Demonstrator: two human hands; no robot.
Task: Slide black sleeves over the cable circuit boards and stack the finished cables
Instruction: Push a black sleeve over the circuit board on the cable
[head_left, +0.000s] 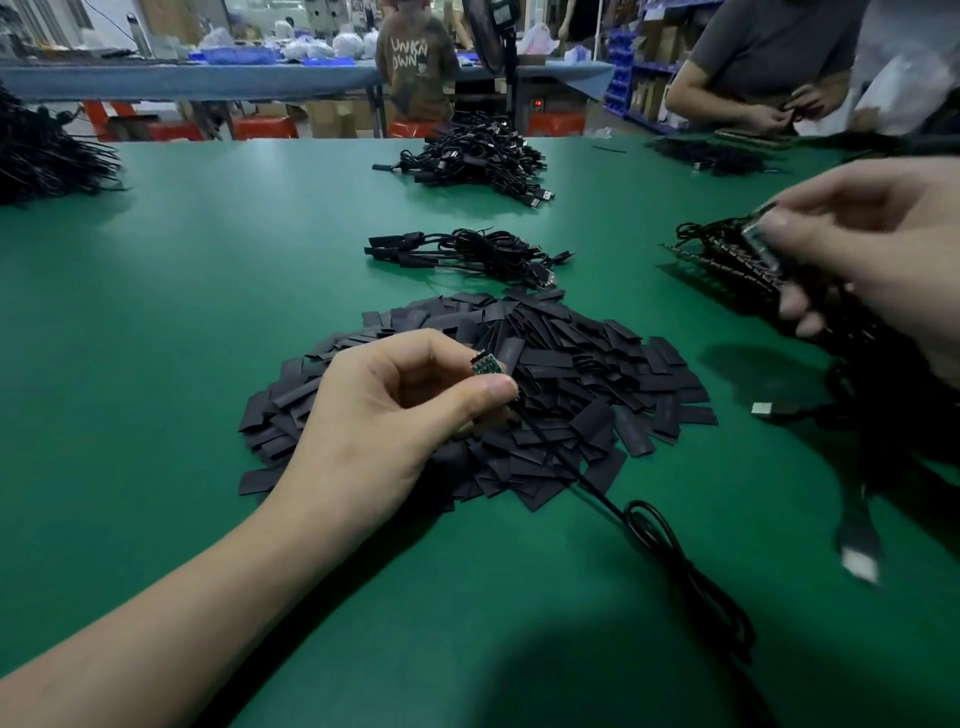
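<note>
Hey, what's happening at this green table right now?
A person is sleeving cable boards. The left hand pinches a bare green circuit board on its black cable above the pile of black sleeves. The right hand grips a bundle of cables. A few finished cables lie stacked behind the pile.

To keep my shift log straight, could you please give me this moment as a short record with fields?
left hand: pinches board above sleeve pile
board: green, bare, no sleeve on it yet
cable: trails from board across table
right hand: grips bundle of cables, blurred
sleeved cables: small stack behind sleeve pile
</note>
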